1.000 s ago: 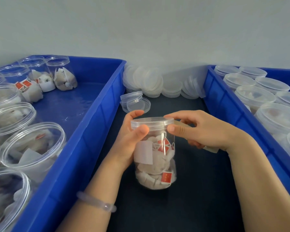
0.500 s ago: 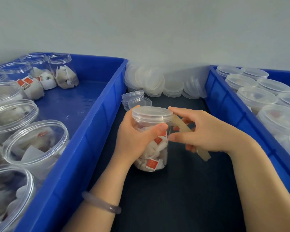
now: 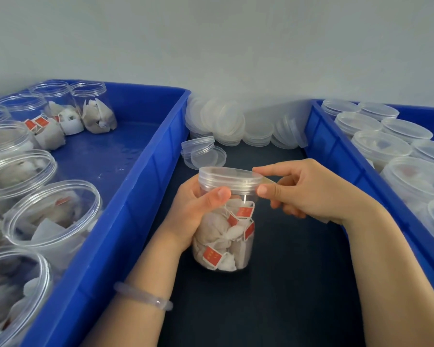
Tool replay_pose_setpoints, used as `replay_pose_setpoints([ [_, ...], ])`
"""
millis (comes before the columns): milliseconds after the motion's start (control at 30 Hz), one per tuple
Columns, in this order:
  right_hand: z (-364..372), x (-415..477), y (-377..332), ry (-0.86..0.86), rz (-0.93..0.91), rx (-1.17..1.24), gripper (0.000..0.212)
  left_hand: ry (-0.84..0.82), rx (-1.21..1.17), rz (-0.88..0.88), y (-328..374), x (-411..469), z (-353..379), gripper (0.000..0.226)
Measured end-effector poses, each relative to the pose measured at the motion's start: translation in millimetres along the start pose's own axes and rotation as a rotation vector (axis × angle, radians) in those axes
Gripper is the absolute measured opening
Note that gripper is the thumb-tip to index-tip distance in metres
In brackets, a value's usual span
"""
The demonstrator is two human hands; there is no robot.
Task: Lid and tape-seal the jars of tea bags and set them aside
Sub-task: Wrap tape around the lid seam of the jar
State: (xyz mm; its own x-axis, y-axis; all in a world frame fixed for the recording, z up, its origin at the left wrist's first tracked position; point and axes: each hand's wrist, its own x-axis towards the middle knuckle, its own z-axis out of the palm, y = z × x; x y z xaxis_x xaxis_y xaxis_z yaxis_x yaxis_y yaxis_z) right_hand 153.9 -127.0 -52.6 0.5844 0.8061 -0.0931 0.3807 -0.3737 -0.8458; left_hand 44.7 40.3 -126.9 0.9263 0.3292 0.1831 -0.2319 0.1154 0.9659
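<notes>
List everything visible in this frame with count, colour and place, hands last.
jar: one, clear, lidded, full of red-tagged tea bags, between the bins
tape strip: one, translucent, at the jar lid's rim
left bin: one, blue, left side
open jars: several, clear, tea bags inside, in the left bin
right bin: one, blue, right side
lidded jars: several, clear, in the right bin
loose lids: a pile, whitish, against the wall
clear lids: two, before the pile
table: one, dark
bracelet: one, pale, left wrist
left hand: grips the jar
right hand: pinches the tape strip
</notes>
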Motion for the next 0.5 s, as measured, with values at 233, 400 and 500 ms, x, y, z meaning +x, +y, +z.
replay_pose_setpoints([
  [233,2.8,1.8,6.2,-0.071,0.018,0.002,0.059,-0.139,-0.057,-0.117,-2.5,-3.0,0.8,0.100],
  [400,5.2,4.5,5.9,0.059,-0.009,-0.025,0.067,0.180,0.200,0.041,0.5,0.4,4.9,0.089],
  [500,7.4,5.1,2.1,0.150,-0.034,-0.166,0.082,0.168,0.256,0.061,5.0,-0.3,8.7,0.048],
])
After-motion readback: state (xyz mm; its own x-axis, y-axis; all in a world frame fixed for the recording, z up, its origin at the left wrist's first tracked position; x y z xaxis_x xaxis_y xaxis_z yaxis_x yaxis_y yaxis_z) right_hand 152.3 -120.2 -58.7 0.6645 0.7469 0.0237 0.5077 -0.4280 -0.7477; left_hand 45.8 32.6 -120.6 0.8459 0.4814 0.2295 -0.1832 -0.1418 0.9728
